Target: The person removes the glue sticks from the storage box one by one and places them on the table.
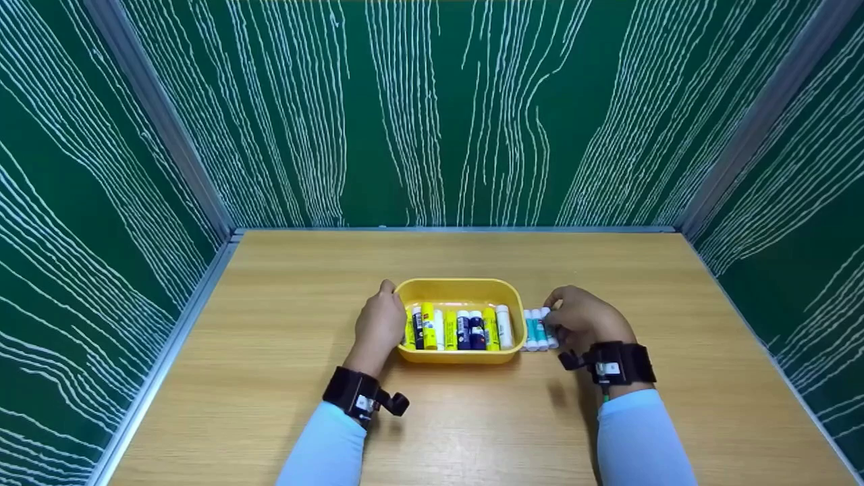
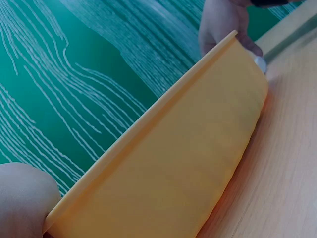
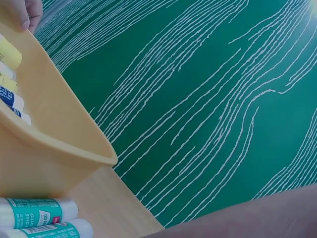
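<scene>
A yellow plastic bin (image 1: 459,358) stands on the table, holding a row of glue sticks with yellow, dark blue and white bodies. My left hand (image 1: 383,322) grips the bin's left rim; its wrist view shows the bin's side wall (image 2: 168,148) close up. Just outside the bin's right wall, teal-and-white glue sticks (image 1: 536,331) lie side by side. At the right end of that row, my right hand (image 1: 586,316) pinches the outermost stick, which its fingers partly cover. The right wrist view shows two teal glue sticks (image 3: 42,213) beside the bin, with the fingers out of frame.
The wooden table (image 1: 459,418) is bounded at the back and sides by green panels (image 1: 459,135) with white wavy lines. A grey metal edge (image 1: 459,229) runs along the table's back. Black camera straps (image 1: 622,362) sit on both wrists.
</scene>
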`<action>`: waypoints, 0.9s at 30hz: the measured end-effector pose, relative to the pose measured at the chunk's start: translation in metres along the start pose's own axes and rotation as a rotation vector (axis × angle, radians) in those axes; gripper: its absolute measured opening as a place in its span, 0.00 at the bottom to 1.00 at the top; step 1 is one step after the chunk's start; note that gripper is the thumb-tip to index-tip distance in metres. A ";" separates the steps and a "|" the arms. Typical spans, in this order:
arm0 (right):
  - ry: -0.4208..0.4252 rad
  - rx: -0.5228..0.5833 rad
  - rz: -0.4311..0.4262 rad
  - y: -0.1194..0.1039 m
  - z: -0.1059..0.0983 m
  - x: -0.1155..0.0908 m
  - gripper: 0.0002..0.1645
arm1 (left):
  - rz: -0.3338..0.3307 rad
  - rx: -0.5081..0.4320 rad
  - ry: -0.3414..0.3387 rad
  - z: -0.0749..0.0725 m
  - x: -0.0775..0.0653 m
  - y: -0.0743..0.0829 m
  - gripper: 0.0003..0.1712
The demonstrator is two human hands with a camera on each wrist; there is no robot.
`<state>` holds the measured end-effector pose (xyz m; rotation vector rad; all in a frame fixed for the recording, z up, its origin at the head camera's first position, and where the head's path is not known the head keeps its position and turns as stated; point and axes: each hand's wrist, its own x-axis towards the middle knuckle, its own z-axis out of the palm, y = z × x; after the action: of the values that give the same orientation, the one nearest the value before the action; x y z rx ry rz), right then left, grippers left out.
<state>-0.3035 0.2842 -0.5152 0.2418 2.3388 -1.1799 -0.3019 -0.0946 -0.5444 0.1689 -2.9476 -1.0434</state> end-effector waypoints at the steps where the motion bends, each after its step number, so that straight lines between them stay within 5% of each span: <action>1: 0.002 -0.004 0.002 0.000 0.000 0.000 0.22 | 0.000 -0.001 0.000 0.000 0.000 0.000 0.19; 20: -0.002 -0.017 -0.019 0.001 0.000 0.002 0.25 | 0.005 0.002 0.007 0.001 0.000 -0.001 0.19; 27: 0.017 0.087 0.029 0.001 0.001 0.002 0.27 | 0.006 -0.002 0.003 0.002 0.001 -0.002 0.19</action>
<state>-0.3044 0.2839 -0.5173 0.3170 2.2935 -1.2716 -0.3027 -0.0949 -0.5465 0.1615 -2.9421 -1.0451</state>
